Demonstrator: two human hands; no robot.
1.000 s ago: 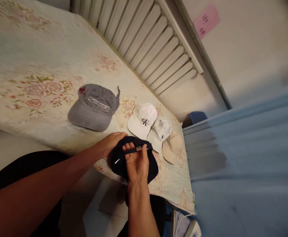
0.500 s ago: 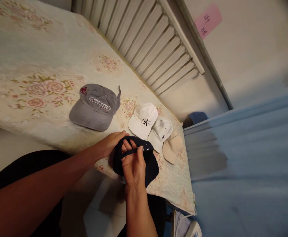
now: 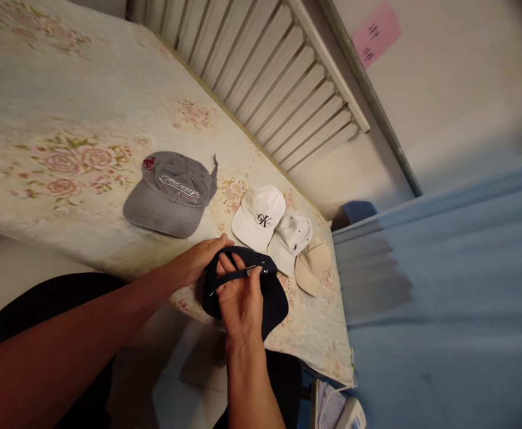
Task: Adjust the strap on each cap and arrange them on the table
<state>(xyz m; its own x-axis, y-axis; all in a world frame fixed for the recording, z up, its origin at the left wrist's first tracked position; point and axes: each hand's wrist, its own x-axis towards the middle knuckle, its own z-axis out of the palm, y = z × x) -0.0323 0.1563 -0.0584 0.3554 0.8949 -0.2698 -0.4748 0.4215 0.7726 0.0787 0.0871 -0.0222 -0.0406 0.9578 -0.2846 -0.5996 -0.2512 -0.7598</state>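
Note:
A dark navy or black baseball cap (image 3: 275,305) is held between both hands above the near edge of the bed. My left hand (image 3: 205,259) grips the cap's far left side, its fingers mostly hidden behind the fabric. Inside the cap's back opening are the fingers of my right hand (image 3: 242,295), with the thumb pressed by the metal eyelets at the end of the adjusting strap (image 3: 230,277). To the left lies a grey cap (image 3: 167,193) with white script. Beyond my hands rest a white cap with black letters (image 3: 260,217), a second white cap (image 3: 291,241) and a beige cap (image 3: 313,266).
The caps lie on a floral bed cover (image 3: 109,238). A metal railing (image 3: 270,89) runs along the back against the wall, where a pink note (image 3: 377,34) is stuck. A blue curtain (image 3: 444,286) hangs at right; a white device (image 3: 351,414) sits below.
The strap across the cap's opening has shifted slightly, and a pale edge now shows along it near my right thumb. Both hands keep their hold; the view has moved very little.

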